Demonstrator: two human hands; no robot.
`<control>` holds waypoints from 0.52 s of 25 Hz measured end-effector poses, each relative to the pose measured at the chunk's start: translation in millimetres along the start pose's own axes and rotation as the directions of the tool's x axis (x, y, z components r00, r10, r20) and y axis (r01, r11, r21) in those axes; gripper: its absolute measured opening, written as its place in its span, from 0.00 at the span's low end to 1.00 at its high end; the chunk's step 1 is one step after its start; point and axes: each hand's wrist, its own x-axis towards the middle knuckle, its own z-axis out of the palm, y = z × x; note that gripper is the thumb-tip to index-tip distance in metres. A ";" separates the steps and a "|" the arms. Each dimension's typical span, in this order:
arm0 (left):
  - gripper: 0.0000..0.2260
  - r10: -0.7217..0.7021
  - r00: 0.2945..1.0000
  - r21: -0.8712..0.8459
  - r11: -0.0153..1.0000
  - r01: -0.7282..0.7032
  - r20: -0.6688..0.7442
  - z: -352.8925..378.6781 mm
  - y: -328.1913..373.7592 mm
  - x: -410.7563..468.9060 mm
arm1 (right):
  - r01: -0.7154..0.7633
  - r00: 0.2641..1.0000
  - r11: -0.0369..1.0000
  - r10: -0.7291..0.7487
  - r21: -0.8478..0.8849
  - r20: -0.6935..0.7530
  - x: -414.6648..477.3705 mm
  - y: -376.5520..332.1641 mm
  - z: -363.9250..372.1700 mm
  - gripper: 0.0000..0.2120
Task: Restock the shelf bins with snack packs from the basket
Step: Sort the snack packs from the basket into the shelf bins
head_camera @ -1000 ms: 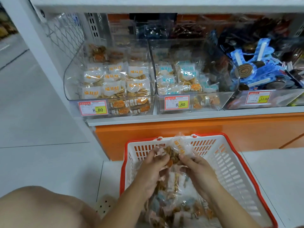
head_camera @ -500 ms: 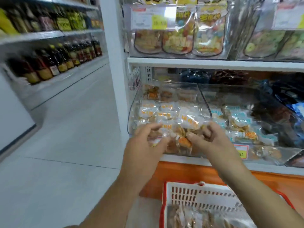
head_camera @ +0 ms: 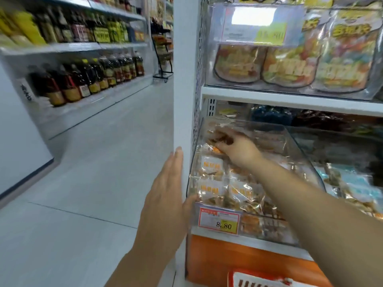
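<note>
Head view: I'm standing right by the shelf, and this is the placing step of the restock.
Right hand: the right hand [head_camera: 236,148] is reaching deep into the clear bin [head_camera: 304,156], fingers bent down onto the packs at the back. It's too blurry to say whether it's pinching a pack or just pushing on one, so I can't tell.
Left hand: the left hand [head_camera: 165,201] is flat, fingers straight, and holds nothing. It's laid against the white upright [head_camera: 184,79], with the thumb at the bin's front-left corner.
Snack packs: the snack packs [head_camera: 211,168] lie in rows inside that bin, orange print up, and reach forward to the price tag [head_camera: 219,221].
Basket: only the rim of the red-and-white basket [head_camera: 257,279] shows, on the floor below the shelf. I can't see what's in it.
Step in hand: looks like seating new packs at the back of the bin.
How to do it well: I'd lay them flat, label up, to match the rows in front. Crinkly film slides, so press a pack down gently before letting go so it doesn't ride up over its neighbours.
Bracing: keep that left palm where it is. The bin is light plastic and could shift if it's pushed from inside.
Watch out: the next bin along holds blue-labelled packs [head_camera: 356,187], so don't let anything spill over the divider.
Progress: the bin looks fairly full, so I'd guess it needs few more handfuls.
Around: big snack bags [head_camera: 290,65] on the shelf above, bottles [head_camera: 93,77] across the aisle.
</note>
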 end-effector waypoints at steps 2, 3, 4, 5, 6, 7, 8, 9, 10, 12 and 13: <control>0.34 0.006 1.000 0.026 1.000 -0.006 0.012 0.5 -6.4 -0.4 | -0.006 0.998 0.993 0.013 -0.119 0.054 11.0 11.2 11.0 0.23; 0.36 0.010 1.000 0.045 0.999 -0.011 0.017 0.7 -7.8 -0.2 | -0.004 0.999 0.987 0.012 -0.163 0.051 14.6 17.2 15.0 0.24; 0.36 0.008 1.000 0.056 0.998 -0.009 0.022 0.8 -8.2 0.4 | -0.003 0.999 0.981 0.011 -0.196 0.040 17.0 21.6 17.9 0.24; 0.35 0.003 1.000 0.061 0.998 -0.005 0.031 1.4 -8.8 1.0 | 0.003 0.999 0.975 0.005 -0.220 0.034 18.5 24.2 19.7 0.24; 0.32 -0.006 0.999 0.056 0.998 0.003 0.046 1.2 -8.4 1.4 | 0.009 0.999 0.971 0.001 -0.241 0.044 19.3 25.8 20.0 0.24; 0.30 -0.015 0.998 0.043 0.999 0.012 0.058 0.7 -6.8 1.7 | 0.014 0.998 0.964 0.004 -0.267 0.067 20.8 26.6 19.1 0.24; 0.30 -0.016 0.998 0.034 0.999 0.014 0.066 0.2 -5.4 1.5 | 0.013 0.995 0.953 0.019 -0.301 0.102 21.3 24.9 16.1 0.24; 0.29 -0.017 0.997 0.029 0.999 0.015 0.069 -0.7 -2.9 0.5 | 0.016 0.991 0.942 0.028 -0.334 0.128 19.2 20.9 11.3 0.25; 0.29 -0.024 0.997 0.020 1.000 0.023 0.070 -2.3 0.0 -0.9 | 0.015 0.992 0.941 0.029 -0.337 0.124 13.1 15.0 4.6 0.25; 0.30 -0.056 0.997 0.002 0.998 0.056 0.061 -3.9 4.4 -6.2 | -0.006 1.000 0.972 0.001 -0.233 -0.023 -12.1 5.2 -11.3 0.23; 0.30 -0.074 0.996 0.018 0.997 0.074 0.041 -3.4 5.8 -10.1 | 0.001 0.989 0.990 -0.022 -0.143 -0.144 -33.0 3.3 -19.2 0.21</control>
